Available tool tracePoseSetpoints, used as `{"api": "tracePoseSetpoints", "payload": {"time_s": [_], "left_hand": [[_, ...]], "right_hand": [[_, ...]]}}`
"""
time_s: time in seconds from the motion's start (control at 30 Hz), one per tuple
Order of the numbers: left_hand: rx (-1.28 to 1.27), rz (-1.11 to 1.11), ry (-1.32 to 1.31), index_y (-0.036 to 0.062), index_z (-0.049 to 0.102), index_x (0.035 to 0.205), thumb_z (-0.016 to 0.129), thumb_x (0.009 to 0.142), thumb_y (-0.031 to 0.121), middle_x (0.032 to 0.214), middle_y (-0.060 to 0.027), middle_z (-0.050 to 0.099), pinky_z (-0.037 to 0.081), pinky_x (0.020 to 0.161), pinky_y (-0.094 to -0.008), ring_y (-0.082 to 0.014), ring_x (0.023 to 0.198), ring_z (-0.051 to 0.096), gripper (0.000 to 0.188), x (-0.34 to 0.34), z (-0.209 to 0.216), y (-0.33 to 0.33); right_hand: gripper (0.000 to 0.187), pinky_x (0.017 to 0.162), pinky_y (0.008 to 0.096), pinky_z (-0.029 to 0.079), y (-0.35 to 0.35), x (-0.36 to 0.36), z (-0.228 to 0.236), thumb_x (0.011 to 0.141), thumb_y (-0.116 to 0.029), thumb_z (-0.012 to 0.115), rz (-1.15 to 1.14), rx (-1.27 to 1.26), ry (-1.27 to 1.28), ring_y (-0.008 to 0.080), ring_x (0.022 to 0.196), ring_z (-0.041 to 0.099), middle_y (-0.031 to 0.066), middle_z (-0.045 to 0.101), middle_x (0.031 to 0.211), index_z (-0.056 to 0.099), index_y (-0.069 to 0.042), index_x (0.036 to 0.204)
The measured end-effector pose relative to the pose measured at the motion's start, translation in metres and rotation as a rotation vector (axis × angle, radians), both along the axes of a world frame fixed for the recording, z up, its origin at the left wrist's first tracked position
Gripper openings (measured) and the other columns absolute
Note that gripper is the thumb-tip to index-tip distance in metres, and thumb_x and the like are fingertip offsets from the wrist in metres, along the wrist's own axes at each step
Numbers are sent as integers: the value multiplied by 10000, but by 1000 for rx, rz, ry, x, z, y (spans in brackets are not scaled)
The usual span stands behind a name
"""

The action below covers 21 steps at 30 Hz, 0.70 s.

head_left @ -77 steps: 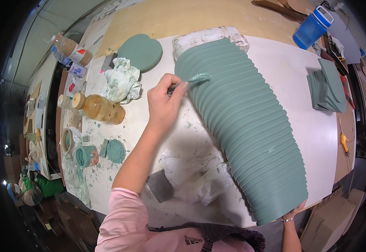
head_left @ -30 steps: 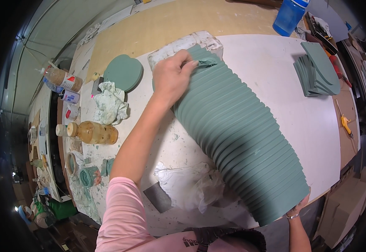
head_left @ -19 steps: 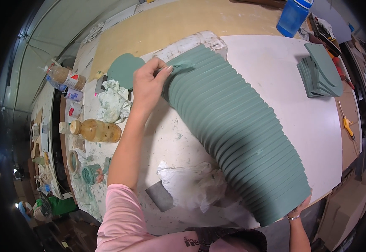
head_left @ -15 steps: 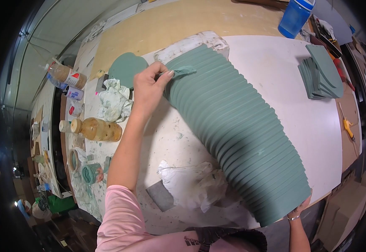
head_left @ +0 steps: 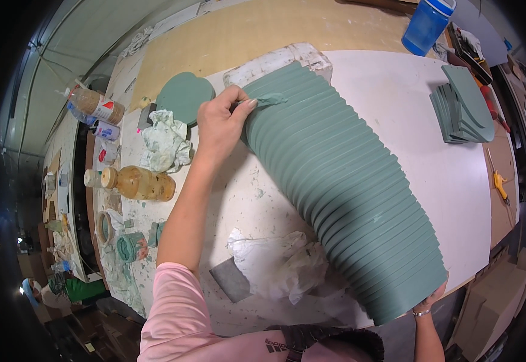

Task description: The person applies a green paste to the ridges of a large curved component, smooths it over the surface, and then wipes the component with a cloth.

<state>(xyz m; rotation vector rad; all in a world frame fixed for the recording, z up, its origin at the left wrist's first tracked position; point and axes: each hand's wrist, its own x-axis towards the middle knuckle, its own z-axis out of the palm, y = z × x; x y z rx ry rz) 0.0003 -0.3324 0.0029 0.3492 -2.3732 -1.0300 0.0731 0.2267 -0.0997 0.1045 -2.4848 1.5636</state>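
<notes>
- White desk [head_left: 438, 145] carries fanned green sheets [head_left: 341, 187], reaching its near edge.
- Left hand [head_left: 219, 123] pinches green strip [head_left: 272, 100] over their far end.
- Right hand [head_left: 435, 295], partly hidden at near end: grip cannot be told.

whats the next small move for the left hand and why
Probably draw the green piece lightly along the ridged green stack beneath: the left hand pinches it, its tip lies over the stack's far part, and the right hand is at the near end.

blue bottle [head_left: 426, 29] far right; yellow-handled tool [head_left: 500, 186] nearer
</notes>
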Motion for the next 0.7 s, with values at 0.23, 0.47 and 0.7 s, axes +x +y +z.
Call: {"api": "tracePoseSetpoints", "payload": {"time_s": [0.23, 0.47, 0.7], "left_hand": [[10, 16, -8, 0, 558, 750, 649, 854, 86, 613, 31, 486, 340, 526, -214, -41, 589, 406, 163, 3, 0, -1], [5, 13, -6, 3, 567, 750, 646, 856, 78, 614, 36, 493, 340, 521, -210, -36, 586, 410, 152, 7, 4, -2], [48, 12, 48, 5, 563, 740, 649, 852, 83, 607, 42, 488, 335, 509, -210, -39, 570, 410, 161, -1, -3, -4]], "right_hand": [[354, 601, 239, 370, 8, 0, -6, 911, -407, 463, 18, -7, -3, 82, 687, 382, -24, 398, 741, 387, -77, 806], [400, 601, 239, 369, 3, 0, -4, 896, -459, 475, -28, -17, -62, 80, 685, 379, -27, 392, 739, 389, -78, 810], [452, 606, 242, 372, 3, -1, 0, 880, -513, 482, 29, 18, 3, 83, 686, 383, -18, 401, 745, 388, -76, 813]]}}
